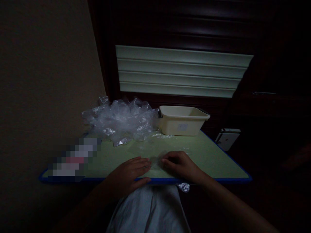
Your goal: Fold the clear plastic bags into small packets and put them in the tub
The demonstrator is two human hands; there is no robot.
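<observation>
A thin clear plastic bag (155, 161) lies flat on the green tabletop, hard to make out in the dim light. My left hand (130, 174) rests at the table's front edge with its fingers stretched out, their tips touching the bag's left side. Just to the right, my right hand (181, 165) is curled, thumb and forefinger pinched on the bag. A big heap of crumpled clear plastic bags (123, 118) sits at the back left of the table, beyond both hands.
A cream plastic bin (182, 124) with dark handles stands at the table's back right, touching the heap. At the left edge lies a blurred-out item (75, 158). The table's blue rim (218, 180) is near my lap. A white box (228, 139) stands beyond the right side.
</observation>
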